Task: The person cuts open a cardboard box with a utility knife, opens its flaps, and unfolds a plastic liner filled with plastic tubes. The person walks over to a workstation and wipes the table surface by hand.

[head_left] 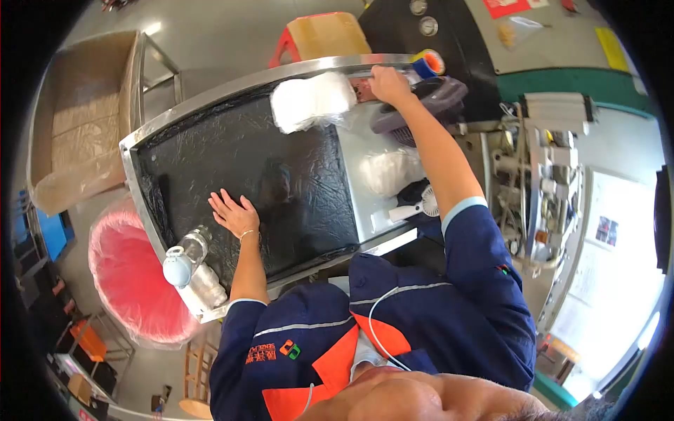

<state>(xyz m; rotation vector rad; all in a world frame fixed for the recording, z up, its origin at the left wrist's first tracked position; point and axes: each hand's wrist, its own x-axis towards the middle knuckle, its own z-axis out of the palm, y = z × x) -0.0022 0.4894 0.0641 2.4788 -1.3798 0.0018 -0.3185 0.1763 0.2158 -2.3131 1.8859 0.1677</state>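
Note:
My left hand (pixel 235 214) lies flat with fingers spread on the black plastic sheet (pixel 203 161) that covers much of the metal-rimmed table. Close to its wrist are a clear bottle with a pale blue lid (pixel 177 266) and a clear plastic-wrapped roll (pixel 205 286). My right hand (pixel 391 85) reaches to the far rim, its fingers curled downward; whatever they grip is hidden. Beside those fingers is a small reddish item (pixel 362 89). A blue and orange tape roll (pixel 428 63) and a dark purple-grey basket (pixel 425 109) sit just right of this hand.
A stack of white bags (pixel 312 102) lies at the far edge. Nearer me are another white packet (pixel 391 172) and a white handheld fan (pixel 420 206). A pink-lined bin (pixel 137 274) and a large cardboard box (pixel 88 116) stand left of the table.

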